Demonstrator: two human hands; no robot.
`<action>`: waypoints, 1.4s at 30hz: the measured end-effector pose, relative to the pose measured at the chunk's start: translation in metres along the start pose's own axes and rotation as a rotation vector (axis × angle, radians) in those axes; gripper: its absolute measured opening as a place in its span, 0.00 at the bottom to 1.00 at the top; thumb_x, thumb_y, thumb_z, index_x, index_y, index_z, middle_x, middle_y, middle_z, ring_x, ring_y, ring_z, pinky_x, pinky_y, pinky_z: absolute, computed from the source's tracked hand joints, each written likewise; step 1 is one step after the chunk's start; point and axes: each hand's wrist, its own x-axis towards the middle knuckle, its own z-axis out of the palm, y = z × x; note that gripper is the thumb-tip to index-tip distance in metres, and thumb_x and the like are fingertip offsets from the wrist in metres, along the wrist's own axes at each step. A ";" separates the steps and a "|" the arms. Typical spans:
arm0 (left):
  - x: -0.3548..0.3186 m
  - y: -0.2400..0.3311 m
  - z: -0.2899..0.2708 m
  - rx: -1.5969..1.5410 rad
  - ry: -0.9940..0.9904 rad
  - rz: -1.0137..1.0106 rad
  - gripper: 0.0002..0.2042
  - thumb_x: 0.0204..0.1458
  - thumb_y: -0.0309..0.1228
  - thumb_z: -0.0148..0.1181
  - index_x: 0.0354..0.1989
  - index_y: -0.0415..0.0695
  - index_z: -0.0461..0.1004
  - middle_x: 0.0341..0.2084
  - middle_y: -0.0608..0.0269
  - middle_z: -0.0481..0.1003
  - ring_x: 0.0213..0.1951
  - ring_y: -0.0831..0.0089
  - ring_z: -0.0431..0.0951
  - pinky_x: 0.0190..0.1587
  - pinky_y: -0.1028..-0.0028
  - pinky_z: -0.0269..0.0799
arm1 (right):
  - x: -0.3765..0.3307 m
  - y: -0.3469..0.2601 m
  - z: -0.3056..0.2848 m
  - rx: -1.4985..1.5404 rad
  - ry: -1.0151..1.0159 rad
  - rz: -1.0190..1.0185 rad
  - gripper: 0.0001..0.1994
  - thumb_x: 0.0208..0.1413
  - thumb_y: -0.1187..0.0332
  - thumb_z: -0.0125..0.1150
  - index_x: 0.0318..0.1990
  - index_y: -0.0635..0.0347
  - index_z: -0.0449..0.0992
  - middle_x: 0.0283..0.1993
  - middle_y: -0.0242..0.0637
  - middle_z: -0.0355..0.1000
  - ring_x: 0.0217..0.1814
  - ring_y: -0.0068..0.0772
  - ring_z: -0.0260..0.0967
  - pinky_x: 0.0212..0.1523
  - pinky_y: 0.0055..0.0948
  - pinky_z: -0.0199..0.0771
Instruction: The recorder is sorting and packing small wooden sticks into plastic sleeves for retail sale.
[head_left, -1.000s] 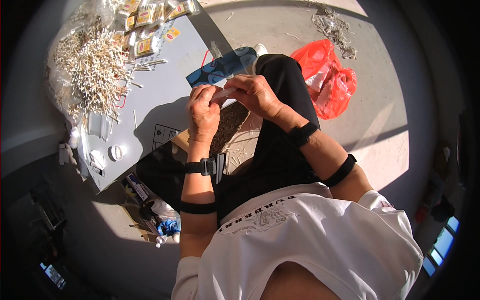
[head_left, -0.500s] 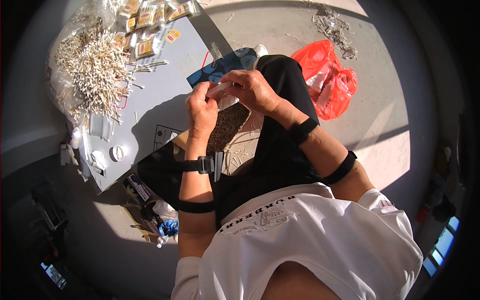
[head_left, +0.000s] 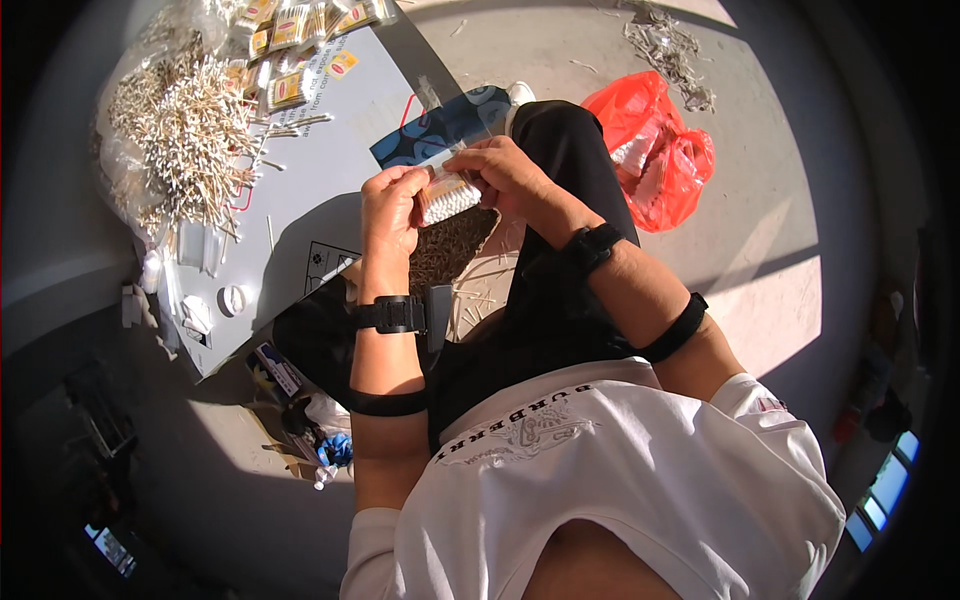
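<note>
Between both hands is a clear plastic packet of cotton swabs (head_left: 449, 203), its rows of white tips facing toward me. My left hand (head_left: 393, 205) grips its left side, the thumb along the upper edge. On the other side my right hand (head_left: 505, 180) pinches the packet's upper right, fingers at the clear film. Beneath the hands lies a dark brown mass of thin sticks (head_left: 440, 256), partly covered by my wrist. A large heap of loose cotton swabs (head_left: 190, 130) spills from a clear bag on the grey board at the left.
Filled swab packets (head_left: 290, 88) are piled at the board's far end. A tape roll (head_left: 234, 300) sits near the board's (head_left: 330, 150) front corner. To the right, a red plastic bag (head_left: 655, 170) stands on the floor, with scattered scraps (head_left: 670, 60) beyond it. An open box (head_left: 290, 420) holds odds and ends at lower left.
The packet has turned so that its swab tips now show toward me. My left hand has shifted slightly left, and both hands have re-angled around the packet.
</note>
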 end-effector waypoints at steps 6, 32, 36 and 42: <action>-0.018 0.002 0.016 0.031 0.028 0.123 0.07 0.54 0.21 0.53 0.37 0.34 0.76 0.32 0.60 0.77 0.32 0.76 0.75 0.35 0.79 0.70 | 0.001 0.002 -0.002 0.054 0.088 0.019 0.11 0.49 0.73 0.63 0.19 0.65 0.70 0.14 0.33 0.59 0.10 0.23 0.52 0.10 0.23 0.44; -0.028 0.003 0.022 0.771 -0.030 0.870 0.17 0.37 0.17 0.68 0.39 0.38 0.75 0.36 0.56 0.76 0.40 0.57 0.76 0.43 0.65 0.73 | -0.003 0.012 -0.009 -0.418 0.204 -0.284 0.11 0.58 0.68 0.59 0.34 0.71 0.77 0.22 0.39 0.73 0.14 0.23 0.63 0.17 0.26 0.65; -0.024 -0.003 0.021 0.810 -0.025 0.845 0.16 0.38 0.17 0.67 0.39 0.38 0.74 0.37 0.55 0.76 0.41 0.55 0.75 0.43 0.64 0.73 | -0.011 0.013 -0.018 -0.559 0.206 -0.748 0.11 0.50 0.76 0.58 0.42 0.64 0.79 0.31 0.39 0.76 0.24 0.23 0.70 0.31 0.23 0.73; -0.019 -0.005 0.022 0.837 -0.003 0.854 0.16 0.40 0.15 0.64 0.40 0.36 0.73 0.37 0.53 0.76 0.41 0.53 0.76 0.42 0.62 0.73 | -0.035 -0.005 -0.014 -0.653 -0.090 -0.731 0.21 0.39 0.83 0.61 0.45 0.58 0.79 0.42 0.38 0.74 0.35 0.32 0.74 0.36 0.25 0.74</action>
